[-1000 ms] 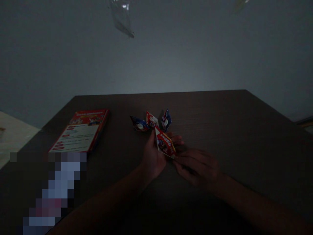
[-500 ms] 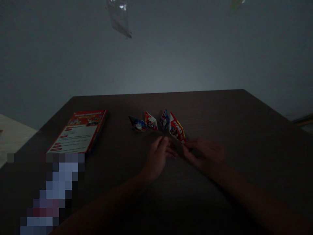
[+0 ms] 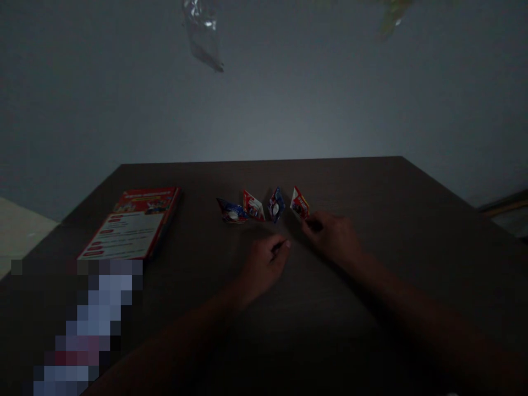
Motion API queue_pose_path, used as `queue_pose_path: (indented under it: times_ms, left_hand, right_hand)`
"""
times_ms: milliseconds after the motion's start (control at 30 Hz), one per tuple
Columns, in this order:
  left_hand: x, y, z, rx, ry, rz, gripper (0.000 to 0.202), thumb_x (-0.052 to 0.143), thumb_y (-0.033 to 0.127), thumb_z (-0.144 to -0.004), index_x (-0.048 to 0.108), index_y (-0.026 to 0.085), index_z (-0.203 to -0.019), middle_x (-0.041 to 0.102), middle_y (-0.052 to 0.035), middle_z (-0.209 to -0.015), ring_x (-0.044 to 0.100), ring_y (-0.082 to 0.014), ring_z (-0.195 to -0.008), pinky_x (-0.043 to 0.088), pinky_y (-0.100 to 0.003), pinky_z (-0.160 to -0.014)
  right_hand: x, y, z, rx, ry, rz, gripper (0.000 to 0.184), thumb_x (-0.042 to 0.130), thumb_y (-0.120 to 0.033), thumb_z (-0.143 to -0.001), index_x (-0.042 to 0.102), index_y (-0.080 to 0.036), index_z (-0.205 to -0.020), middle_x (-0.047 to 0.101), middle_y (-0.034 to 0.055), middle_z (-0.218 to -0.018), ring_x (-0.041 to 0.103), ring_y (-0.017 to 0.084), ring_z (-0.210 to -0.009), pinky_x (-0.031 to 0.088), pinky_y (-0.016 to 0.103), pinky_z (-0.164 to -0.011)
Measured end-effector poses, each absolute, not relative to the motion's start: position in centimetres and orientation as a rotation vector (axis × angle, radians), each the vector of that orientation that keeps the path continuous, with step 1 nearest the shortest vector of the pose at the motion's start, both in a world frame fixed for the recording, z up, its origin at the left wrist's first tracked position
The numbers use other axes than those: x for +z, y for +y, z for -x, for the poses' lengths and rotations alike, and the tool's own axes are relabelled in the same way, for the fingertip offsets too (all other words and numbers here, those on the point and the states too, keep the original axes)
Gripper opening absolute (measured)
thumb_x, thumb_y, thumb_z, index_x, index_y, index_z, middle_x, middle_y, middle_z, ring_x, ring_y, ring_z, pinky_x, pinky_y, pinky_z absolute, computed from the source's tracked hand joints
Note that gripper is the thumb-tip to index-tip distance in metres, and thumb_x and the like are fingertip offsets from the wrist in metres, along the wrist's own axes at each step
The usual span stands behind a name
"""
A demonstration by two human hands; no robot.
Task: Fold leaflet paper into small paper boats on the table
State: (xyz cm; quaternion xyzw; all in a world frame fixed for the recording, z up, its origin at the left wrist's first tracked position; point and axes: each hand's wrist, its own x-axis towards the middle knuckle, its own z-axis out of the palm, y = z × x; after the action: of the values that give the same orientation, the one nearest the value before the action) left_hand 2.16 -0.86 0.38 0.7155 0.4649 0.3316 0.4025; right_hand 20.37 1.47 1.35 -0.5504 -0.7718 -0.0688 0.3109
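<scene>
Several small folded pieces of glossy printed paper stand in a row on the dark table. At the row's right end is a red folded paper piece (image 3: 300,203), its lower corner pinched in my right hand (image 3: 332,234). To its left stands a blue folded piece (image 3: 276,205), then a red and white one (image 3: 253,206) and a wider blue one (image 3: 232,211). My left hand (image 3: 266,258) is closed just in front of the row, fingers curled and thumb forward. Nothing shows between its fingertips, and it touches none of the pieces.
A red and white printed book or flat box (image 3: 130,223) lies at the table's left side. Below it, a patch of the view is pixelated. The wooden table (image 3: 371,187) meets a grey wall (image 3: 289,99). A clear plastic bag (image 3: 204,38) hangs on the wall.
My right hand has moved forward with the red folded piece, which now stands farther back, in line with the others. My left hand has curled its fingers and drawn slightly back.
</scene>
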Motion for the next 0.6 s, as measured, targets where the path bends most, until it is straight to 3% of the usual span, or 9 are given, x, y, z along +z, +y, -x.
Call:
queue_pose_path:
  times_ms: [600]
  left_hand:
    - [0.3,-0.9,-1.6,0.864,1.193,-1.9,0.029,0.043,0.034,-0.087,0.058,0.016,-0.07,0.053,0.0011,-0.062,0.047,-0.0116,-0.059,0.032,-0.023,-0.055]
  right_hand:
    - [-0.1,2.0,-20.5,-0.101,-1.93,1.478,0.021,0.057,-0.038,-0.081,0.062,-0.018,-0.087,0.071,0.0056,-0.075,0.067,0.018,-0.063,0.046,0.025,-0.055]
